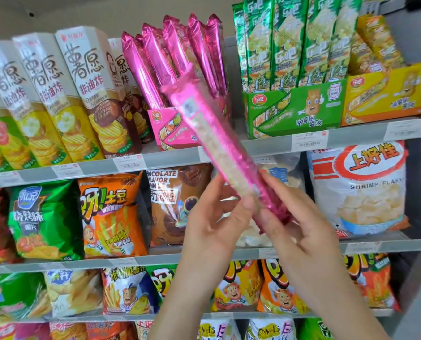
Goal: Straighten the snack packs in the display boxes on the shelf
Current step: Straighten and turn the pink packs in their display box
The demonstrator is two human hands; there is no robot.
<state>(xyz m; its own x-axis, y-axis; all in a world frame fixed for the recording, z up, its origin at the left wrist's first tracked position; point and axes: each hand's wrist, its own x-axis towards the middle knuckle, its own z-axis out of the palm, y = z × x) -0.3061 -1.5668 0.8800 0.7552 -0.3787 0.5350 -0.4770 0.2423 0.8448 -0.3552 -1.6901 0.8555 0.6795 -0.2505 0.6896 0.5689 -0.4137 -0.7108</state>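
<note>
Before the shelf front edge: pink pack, clasped by left grip and right grip, outside its display box, awaiting placement.

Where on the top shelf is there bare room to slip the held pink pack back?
A narrow bare strip between the pink display box and green display box. Left of it, chip cartons crowd tight.

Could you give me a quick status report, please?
Left hand and right hand holding one pink pack by its lower end, tilted. Other packs lean in pink display box. Nothing in the way.
</note>
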